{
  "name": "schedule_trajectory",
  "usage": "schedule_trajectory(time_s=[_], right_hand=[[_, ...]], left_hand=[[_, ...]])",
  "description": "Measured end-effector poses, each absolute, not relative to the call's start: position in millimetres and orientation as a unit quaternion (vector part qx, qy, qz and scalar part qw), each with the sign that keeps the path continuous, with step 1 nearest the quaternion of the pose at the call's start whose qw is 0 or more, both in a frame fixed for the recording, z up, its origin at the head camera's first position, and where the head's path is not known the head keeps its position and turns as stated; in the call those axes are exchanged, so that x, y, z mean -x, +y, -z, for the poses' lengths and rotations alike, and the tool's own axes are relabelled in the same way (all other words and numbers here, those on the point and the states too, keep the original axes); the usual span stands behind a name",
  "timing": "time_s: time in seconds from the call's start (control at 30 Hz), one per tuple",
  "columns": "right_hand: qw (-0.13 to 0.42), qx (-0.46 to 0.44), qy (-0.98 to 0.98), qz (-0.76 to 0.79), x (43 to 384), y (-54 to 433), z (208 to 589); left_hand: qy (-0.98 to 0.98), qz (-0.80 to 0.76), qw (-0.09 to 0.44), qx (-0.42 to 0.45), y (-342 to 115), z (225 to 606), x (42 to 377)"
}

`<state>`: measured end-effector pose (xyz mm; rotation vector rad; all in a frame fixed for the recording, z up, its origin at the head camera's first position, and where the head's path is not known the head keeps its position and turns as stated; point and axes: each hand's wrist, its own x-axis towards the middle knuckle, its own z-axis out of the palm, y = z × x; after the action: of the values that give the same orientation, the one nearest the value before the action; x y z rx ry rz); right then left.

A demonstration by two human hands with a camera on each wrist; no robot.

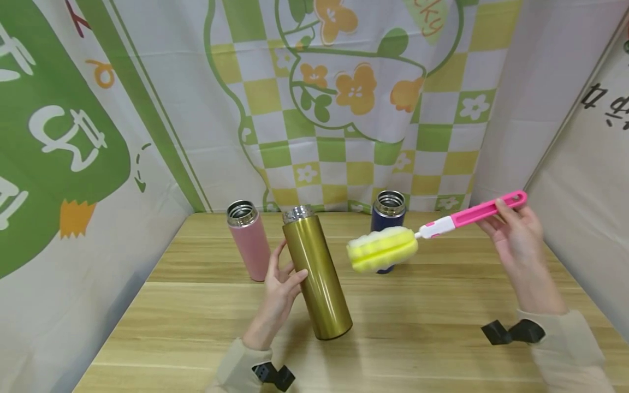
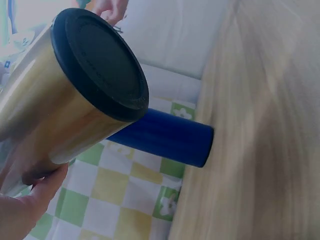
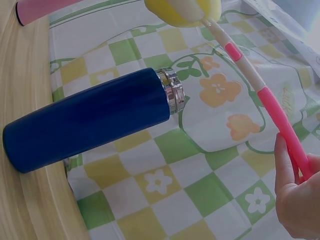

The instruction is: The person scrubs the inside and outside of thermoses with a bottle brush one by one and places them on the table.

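My left hand (image 1: pixel 282 286) grips a gold thermos bottle (image 1: pixel 319 278) around its middle, tilted and lifted over the table. Its lidless steel neck points up and away; its dark base (image 2: pixel 102 65) faces the left wrist camera. In my right hand (image 1: pixel 518 240) is a bottle brush (image 1: pixel 474 214), pinched by its pink handle. The brush's yellow and white sponge head (image 1: pixel 383 250) points left, apart from the gold bottle. Behind that head a dark blue bottle (image 3: pixel 90 120) stands upright, lidless and partly hidden in the head view. A pink bottle (image 1: pixel 249 240), also lidless, stands left of the gold one.
The wooden table (image 1: pixel 196 327) reaches back to a patterned cloth (image 1: pixel 354 164) with green and yellow checks. Printed cloth walls (image 1: pixel 54 305) close in the left and right sides. A black strap (image 1: pixel 513 331) is on each sleeve.
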<state>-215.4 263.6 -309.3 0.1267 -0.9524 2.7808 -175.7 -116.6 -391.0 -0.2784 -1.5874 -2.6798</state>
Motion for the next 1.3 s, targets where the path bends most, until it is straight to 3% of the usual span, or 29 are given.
schedule_trajectory(time_s=[0.53, 1.0, 1.3], right_hand=[[0.086, -0.089, -0.365, -0.923, 201, 267, 316], [0.059, -0.137, -0.414, -0.898, 200, 250, 322], [0.060, -0.119, -0.436, -0.890, 203, 242, 319]], left_hand=[[-0.470, 0.875, 0.093, 0.070, -129, 360, 184], [-0.462, 0.878, 0.113, 0.054, -128, 352, 186], [-0.457, 0.881, 0.112, 0.056, -123, 350, 185]])
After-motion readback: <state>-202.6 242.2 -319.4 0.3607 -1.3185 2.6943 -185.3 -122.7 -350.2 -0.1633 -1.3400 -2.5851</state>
